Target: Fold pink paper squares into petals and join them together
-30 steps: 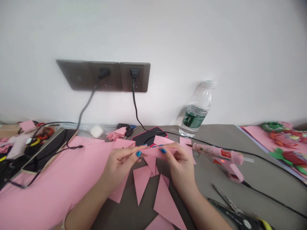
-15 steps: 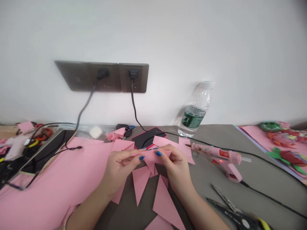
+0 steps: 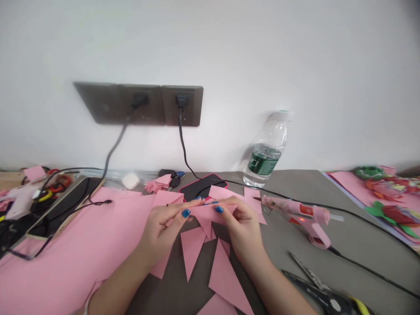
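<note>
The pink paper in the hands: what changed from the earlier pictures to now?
The right hand moved a little left, closer to the left hand, and the pink paper between them looks shorter. Neither hand let go. The glue gun, water bottle and cut pink triangles stayed where they were.

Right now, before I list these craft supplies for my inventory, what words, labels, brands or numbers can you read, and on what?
Nothing can be read clearly.
The water bottle's green label: print shows, but too small and blurred to read.
The pink hot glue gun: no legible marking.
</note>
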The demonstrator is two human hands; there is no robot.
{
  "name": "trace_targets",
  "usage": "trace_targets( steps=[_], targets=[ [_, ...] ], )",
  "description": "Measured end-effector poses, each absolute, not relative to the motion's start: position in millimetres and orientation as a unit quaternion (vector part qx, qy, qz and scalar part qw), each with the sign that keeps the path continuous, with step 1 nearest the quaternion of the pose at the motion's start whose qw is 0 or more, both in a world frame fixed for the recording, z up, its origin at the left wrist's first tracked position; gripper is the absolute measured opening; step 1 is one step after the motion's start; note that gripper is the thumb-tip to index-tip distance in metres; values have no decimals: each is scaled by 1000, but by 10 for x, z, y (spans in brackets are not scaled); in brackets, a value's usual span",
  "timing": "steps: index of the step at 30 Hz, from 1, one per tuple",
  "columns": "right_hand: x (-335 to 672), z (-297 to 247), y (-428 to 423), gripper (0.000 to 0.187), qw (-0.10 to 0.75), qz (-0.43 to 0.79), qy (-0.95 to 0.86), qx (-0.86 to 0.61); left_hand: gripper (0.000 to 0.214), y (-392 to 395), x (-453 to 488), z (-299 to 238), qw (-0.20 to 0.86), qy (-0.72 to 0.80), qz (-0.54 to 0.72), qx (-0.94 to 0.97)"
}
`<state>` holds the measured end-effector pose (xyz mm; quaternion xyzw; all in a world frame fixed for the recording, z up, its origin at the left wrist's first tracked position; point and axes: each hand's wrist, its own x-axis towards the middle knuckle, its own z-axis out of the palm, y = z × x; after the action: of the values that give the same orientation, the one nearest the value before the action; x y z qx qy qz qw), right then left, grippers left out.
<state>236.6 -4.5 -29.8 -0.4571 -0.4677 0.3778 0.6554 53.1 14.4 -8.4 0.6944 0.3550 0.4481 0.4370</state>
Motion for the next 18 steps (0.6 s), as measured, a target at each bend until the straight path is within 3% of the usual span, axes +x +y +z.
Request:
trace_targets(
  steps=[18],
  targets=[
    [2355, -283, -75, 6, 657, 393, -481, -428, 25, 166, 519, -122, 440, 356, 443, 695]
  ],
)
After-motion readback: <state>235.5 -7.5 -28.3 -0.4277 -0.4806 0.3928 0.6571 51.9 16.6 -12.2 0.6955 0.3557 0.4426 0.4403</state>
